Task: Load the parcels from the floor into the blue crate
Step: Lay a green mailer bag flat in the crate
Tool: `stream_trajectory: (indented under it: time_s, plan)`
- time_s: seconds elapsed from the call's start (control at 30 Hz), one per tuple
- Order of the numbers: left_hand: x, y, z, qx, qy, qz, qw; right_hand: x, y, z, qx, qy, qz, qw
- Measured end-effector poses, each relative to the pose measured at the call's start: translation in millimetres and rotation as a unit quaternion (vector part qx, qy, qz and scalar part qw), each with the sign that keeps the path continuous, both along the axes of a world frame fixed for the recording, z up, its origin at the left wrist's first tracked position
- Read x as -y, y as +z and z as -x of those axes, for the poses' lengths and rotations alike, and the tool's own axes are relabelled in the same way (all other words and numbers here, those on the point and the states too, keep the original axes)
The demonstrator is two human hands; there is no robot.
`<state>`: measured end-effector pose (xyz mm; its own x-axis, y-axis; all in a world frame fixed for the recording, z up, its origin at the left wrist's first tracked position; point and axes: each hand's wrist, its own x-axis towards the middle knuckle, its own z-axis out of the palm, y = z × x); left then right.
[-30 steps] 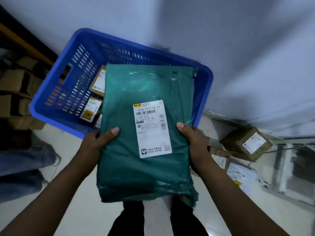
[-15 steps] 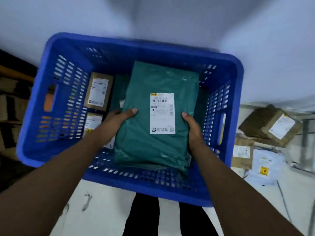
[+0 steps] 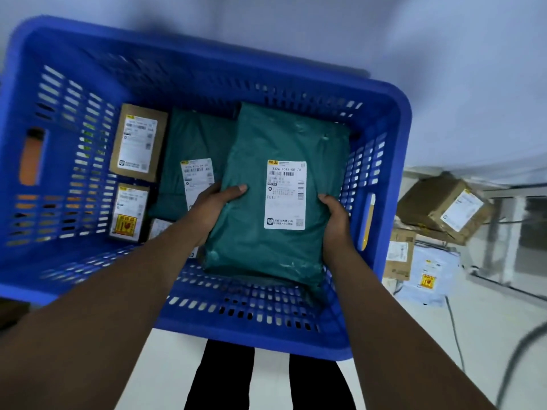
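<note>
A large green poly-bag parcel (image 3: 275,146) with a white label sits low inside the blue crate (image 3: 189,66), towards its right side. My left hand (image 3: 217,205) grips its left edge, thumb on top. My right hand (image 3: 336,220) grips its right edge, thumb on top. Under and beside it lie another green parcel (image 3: 189,143) and two small cardboard boxes, one (image 3: 137,142) behind the other (image 3: 128,213), along the crate's left wall.
On the floor right of the crate lie a tilted cardboard box (image 3: 444,210), a smaller cardboard box (image 3: 399,254) and a pale blue bag parcel (image 3: 429,276). A cable (image 3: 454,329) runs across the floor there. A wall stands behind the crate.
Both hands carried the green parcel from above the crate's near rim down into the crate, towards its right side. The view came closer over the crate.
</note>
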<state>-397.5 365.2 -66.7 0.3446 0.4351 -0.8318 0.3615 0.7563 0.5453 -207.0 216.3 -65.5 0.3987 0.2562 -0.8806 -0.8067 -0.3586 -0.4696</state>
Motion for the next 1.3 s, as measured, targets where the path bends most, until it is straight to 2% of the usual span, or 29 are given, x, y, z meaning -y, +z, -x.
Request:
stream_trajectory:
  time_s: [0.37,0.5,0.67,0.83,1.03,1.3]
  plan:
    - [4.6,-8.8,-2.4,-0.006,-0.016,-0.037,0.999,-0.2,-10.3,3.4,0.025,0.002,0.011,1.000]
    - [-8.7,-5.0,4.4,-0.026,-0.016,-0.049,0.998,-6.5,-11.5,10.5,-0.008,-0.015,0.001,1.000]
    - [-38.3,0.2,28.7,-0.027,-0.021,-0.050,0.998,-30.6,-18.4,40.7,0.020,-0.021,-0.018,0.999]
    - [-77.0,6.3,80.8,-0.055,0.007,-0.054,0.997,-70.3,-23.2,84.6,0.024,0.010,-0.040,0.999]
    - [-122.1,16.2,135.3,-0.070,0.025,0.012,0.997,-134.2,-26.1,128.9,0.009,0.083,-0.063,0.995]
    - [-164.7,10.8,165.5,-0.139,0.047,-0.064,0.987,-166.2,-34.6,161.9,-0.008,0.149,-0.060,0.987]
